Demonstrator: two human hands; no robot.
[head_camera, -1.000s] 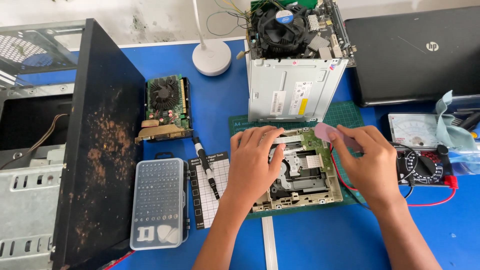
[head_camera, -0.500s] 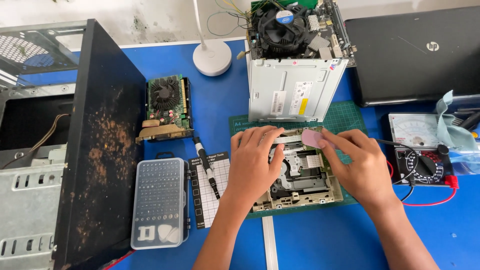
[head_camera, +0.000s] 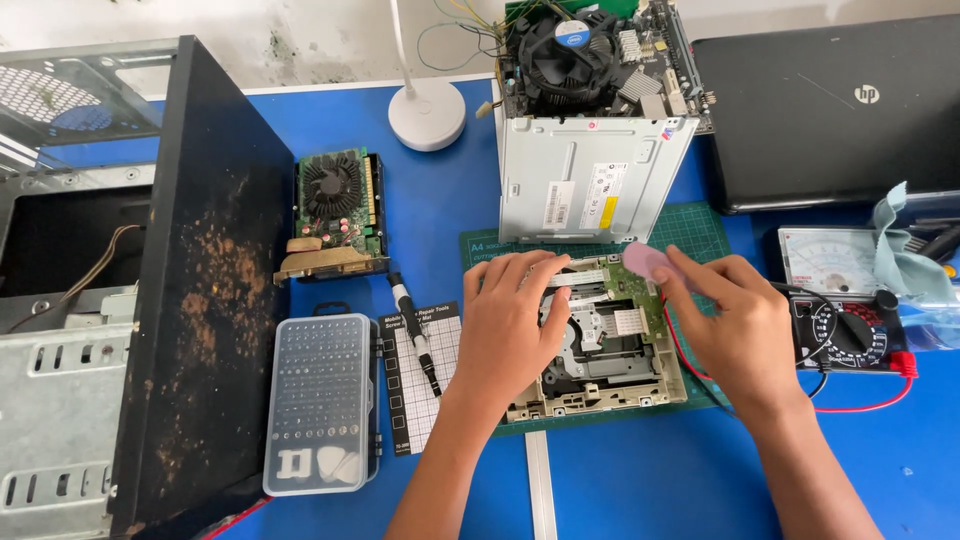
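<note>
Pink flat plastic pick (head_camera: 648, 262) pinched between right hand (head_camera: 740, 335) thumb and fingertips, now over the top edge of the opened beige-framed optical drive mechanism (head_camera: 600, 350), centre of the green cutting mat (head_camera: 700, 228); a second ago it sat further toward 3 o'clock. Left hand (head_camera: 510, 325) stays flat on the drive, fingers spread, gripping nothing. Silver drive cover (head_camera: 585, 180) at 12, black multimeter (head_camera: 845, 330) at 3, black screwdriver (head_camera: 415, 330) at 9.
</note>
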